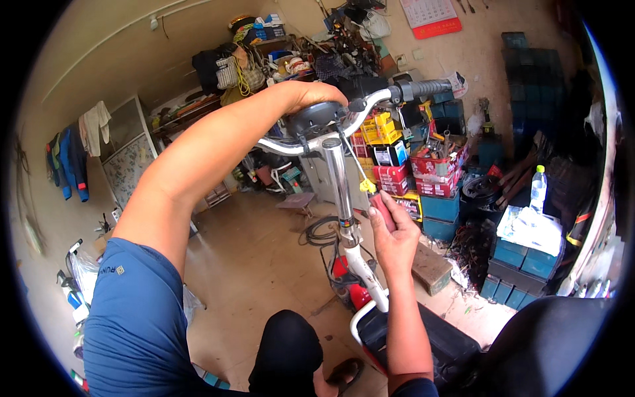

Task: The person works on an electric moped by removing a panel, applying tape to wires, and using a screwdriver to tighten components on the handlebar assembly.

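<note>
My right hand [395, 235] is closed round the red handle of a screwdriver [383, 210]. Its thin shaft, with a yellow piece [368, 186] near the handle, slants up toward the underside of a black round unit [316, 118] on a white handlebar [377, 99]. Over the top of that unit lies my left hand [316, 94], with its fingers bent down behind and hidden. A shiny steering stem [338, 182] runs below the bar into a white frame tube [365, 272]. Where the screwdriver's tip meets the unit is too small to make out.
Beside the stem, a black cable [317, 231] is coiled on the floor. On the right stand boxes, a red crate of tools [440, 162] and teal drawers [522, 258] with a plastic bottle [539, 188]. A wooden block [430, 268] lies near my right forearm. Crowded shelves [291, 63] line the back wall.
</note>
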`<state>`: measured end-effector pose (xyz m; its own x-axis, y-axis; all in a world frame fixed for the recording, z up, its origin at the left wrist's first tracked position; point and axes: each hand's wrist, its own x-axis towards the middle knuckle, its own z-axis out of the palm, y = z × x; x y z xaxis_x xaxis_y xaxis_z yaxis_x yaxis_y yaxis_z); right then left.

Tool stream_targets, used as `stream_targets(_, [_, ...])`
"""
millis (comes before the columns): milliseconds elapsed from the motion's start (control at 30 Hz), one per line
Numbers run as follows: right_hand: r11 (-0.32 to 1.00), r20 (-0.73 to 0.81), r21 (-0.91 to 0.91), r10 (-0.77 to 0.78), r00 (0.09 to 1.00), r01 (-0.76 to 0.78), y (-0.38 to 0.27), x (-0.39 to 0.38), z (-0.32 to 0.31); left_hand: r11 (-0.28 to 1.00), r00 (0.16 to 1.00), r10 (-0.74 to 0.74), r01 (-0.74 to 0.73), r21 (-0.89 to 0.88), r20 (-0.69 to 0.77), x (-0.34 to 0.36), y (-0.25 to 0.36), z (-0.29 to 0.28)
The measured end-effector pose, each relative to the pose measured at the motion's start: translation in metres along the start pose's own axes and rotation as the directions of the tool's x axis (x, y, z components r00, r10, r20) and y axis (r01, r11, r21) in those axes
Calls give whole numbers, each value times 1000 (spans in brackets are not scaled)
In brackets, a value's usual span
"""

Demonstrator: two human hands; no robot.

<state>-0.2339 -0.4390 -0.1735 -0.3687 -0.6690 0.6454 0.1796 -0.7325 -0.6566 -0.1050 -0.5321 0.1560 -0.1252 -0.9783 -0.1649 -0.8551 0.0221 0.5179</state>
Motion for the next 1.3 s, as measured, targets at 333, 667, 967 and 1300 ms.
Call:
stream_targets(333, [982, -9, 148, 118, 993, -116, 36, -15, -15, 997, 998, 63, -62, 50, -26, -7, -1, 3])
stream_targets(667, [903, -171, 315, 357, 918, -293, 58, -67, -40, 996, 996, 55, -49, 77, -71, -14, 2, 9])
stream_targets(967, [904, -322, 288, 403, 857, -317, 35, -97, -59, 996, 994, 59, -53, 67, -94, -3, -5, 7])
stream_targets(1300, [932, -392, 267, 337, 856, -244, 20, -106, -43, 980, 976, 139, -111, 166, -169, -14, 4, 12])
